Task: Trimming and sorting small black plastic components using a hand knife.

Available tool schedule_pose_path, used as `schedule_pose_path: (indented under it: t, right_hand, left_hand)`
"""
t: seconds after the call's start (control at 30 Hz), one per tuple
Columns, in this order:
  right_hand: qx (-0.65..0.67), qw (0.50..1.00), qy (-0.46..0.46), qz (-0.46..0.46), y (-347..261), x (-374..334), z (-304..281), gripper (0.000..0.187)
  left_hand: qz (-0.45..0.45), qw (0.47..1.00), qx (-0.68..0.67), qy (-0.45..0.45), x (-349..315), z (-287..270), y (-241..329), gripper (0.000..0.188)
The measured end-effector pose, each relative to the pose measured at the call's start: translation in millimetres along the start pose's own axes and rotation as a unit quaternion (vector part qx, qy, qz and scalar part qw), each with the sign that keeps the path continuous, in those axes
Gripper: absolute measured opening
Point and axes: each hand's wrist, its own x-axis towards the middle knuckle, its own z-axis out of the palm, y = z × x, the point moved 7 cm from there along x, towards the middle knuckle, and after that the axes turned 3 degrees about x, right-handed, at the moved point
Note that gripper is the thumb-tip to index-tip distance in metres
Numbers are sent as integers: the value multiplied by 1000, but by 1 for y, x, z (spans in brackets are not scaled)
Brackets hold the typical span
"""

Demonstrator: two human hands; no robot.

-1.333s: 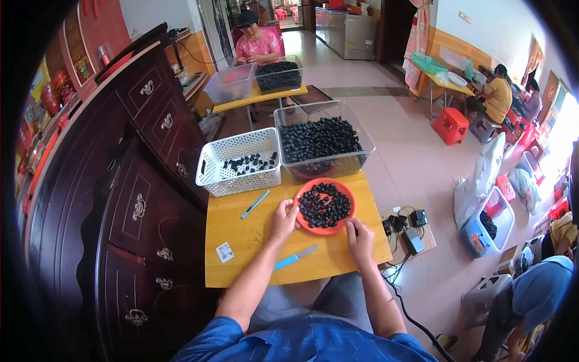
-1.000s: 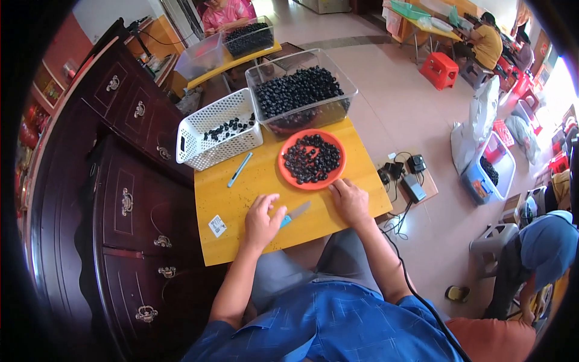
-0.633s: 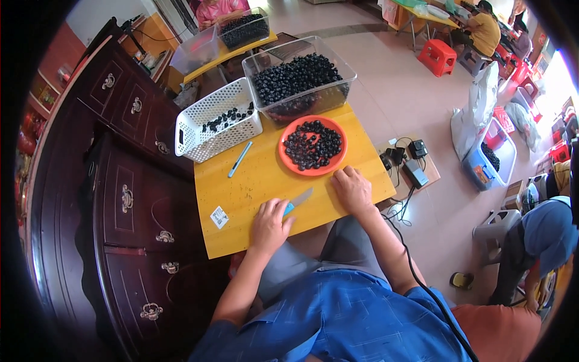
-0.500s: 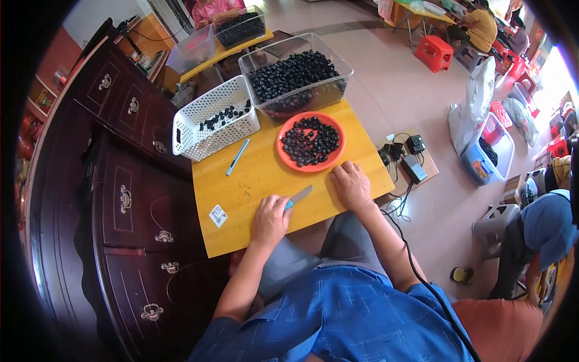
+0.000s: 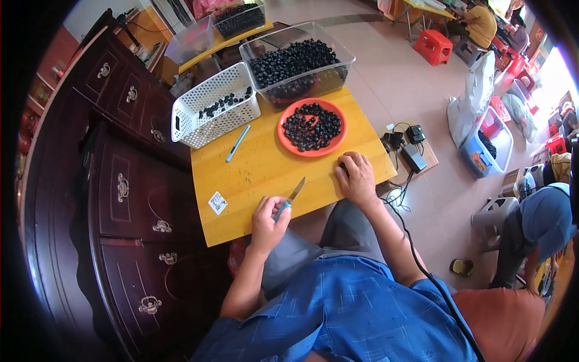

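My left hand (image 5: pixel 268 222) is closed round the turquoise handle of a small knife (image 5: pixel 296 189). Its blade points up and away from me, above the near edge of the yellow table (image 5: pixel 241 187). Over the table's right side, my right hand (image 5: pixel 358 180) has its fingers bent, with a small dark round piece (image 5: pixel 342 166) pinched at the thumb; its kind is too small to tell. Just beyond that hand sits an orange-red plate (image 5: pixel 312 153) carrying many glossy dark round pieces (image 5: pixel 325 125).
A clear plastic bin (image 5: pixel 345 58) heaped with dark pieces and a white perforated basket (image 5: pixel 184 128) with a few stand at the far side. A slim turquoise tool (image 5: pixel 237 143) and a white label (image 5: pixel 217 203) lie on the tabletop. Dark drawers (image 5: pixel 136 205) flank the left; cables (image 5: pixel 395 199) hang right.
My left hand has turned the knife so its blade points more upward. My right hand has shifted slightly, and a dark piece now shows at its thumb. The whole view has tilted a little.
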Motion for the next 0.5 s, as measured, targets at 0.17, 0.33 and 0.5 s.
schedule_pose_path:
  t: [0.17, 0.33, 0.5]
  right_hand:
    - [92, 994, 43, 42, 16, -4, -2, 19]
    - [306, 922, 97, 215, 68, -10, 7, 22]
    - [440, 847, 163, 249, 96, -16, 4, 23]
  left_hand:
    - [-170, 955, -236, -51, -50, 14, -18, 21]
    - [-242, 869, -405, -151, -91, 54, -13, 24]
    - [-288, 824, -438, -213, -115, 91, -14, 24]
